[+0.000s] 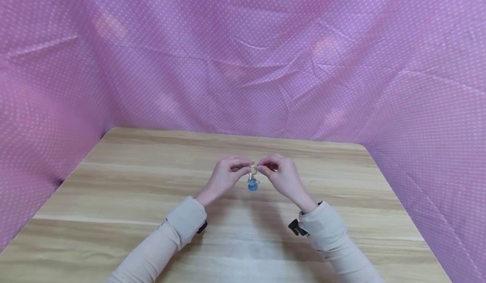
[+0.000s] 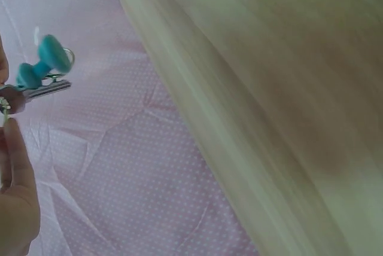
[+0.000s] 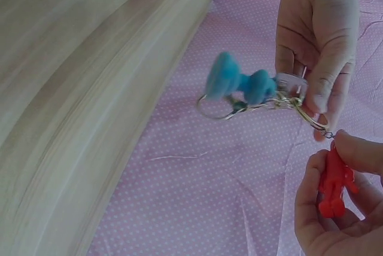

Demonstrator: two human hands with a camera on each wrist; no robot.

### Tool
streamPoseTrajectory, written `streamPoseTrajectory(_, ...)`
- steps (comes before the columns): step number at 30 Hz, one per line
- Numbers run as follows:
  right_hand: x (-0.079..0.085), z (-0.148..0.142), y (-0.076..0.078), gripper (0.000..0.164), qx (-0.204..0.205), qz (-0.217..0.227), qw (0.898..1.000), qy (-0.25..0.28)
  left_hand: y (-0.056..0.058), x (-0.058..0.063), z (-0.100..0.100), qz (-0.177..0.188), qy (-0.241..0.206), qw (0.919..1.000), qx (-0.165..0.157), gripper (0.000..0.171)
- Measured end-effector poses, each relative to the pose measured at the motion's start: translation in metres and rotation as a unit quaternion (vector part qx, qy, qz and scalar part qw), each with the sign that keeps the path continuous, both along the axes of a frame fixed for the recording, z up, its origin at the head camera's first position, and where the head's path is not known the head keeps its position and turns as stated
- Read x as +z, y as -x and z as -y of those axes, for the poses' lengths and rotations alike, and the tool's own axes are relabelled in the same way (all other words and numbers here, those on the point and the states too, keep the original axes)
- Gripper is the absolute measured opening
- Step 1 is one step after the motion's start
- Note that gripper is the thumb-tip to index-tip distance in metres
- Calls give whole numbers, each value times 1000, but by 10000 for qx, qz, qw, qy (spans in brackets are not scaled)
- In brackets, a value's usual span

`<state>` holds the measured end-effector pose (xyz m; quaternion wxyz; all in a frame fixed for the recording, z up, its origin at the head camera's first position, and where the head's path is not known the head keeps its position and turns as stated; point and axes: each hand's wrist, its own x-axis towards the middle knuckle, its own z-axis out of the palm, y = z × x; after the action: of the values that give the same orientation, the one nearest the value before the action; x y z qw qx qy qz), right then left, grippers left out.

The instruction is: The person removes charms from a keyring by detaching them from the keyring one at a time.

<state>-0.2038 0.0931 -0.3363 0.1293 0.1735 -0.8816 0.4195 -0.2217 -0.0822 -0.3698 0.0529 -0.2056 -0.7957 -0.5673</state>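
- Keyring, gold-coloured (image 3: 307, 116), one: held in the air above the surface (image 1: 114, 190), between the two hands.
- Left hand (image 1: 224, 175), placed at 9 o'clock of the keyring: the ring is pinched between thumb and fingers, presumably so that it is steadied while its attachments are left clear.
- Right hand (image 1: 282, 177), placed at 3 o'clock: a red figure (image 3: 333, 187) is held by curled fingers, with the thumb set near its top, probably so that the join can be got at.
- Short chain (image 3: 328, 134), by which figure and ring are linked: located in the narrow gap between the hands; whether it is pulled taut cannot be told.
- Blue charm (image 1: 252, 184), rounded at both ends: hung at 6 o'clock of the keyring in the head view, untouched by either hand, seemingly left to its own weight.
- Thin wire loop (image 3: 214, 118): carried beside the blue charm.
- Fabric, pink and dotted (image 1: 243, 63): hung round the surface from 9 through 12 to 3 o'clock, apparently as a screen.
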Motion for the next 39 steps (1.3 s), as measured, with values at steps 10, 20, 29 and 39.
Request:
streamPoseTrajectory(10, -2, -6, 1, 5, 89, -89, 9999, 89, 0, -2, -2, -316, 362, 9987, 168, 11)
streamPoseTrajectory(20, -10, -7, 1, 5, 162, -194, 9997, 67, -2, -4, 0, -410, -179, 9983, 386, 10)
streamPoseTrajectory(29, -11, -8, -1, 6, 70, -103, 9998, 145, -2, -3, 2, -510, -320, 9975, 367, 10)
streamPoseTrajectory(39, -12, -13, -3, 9, 110, 26, 9996, 243, -1, -1, 1, -382, -512, 9971, 409, 7)
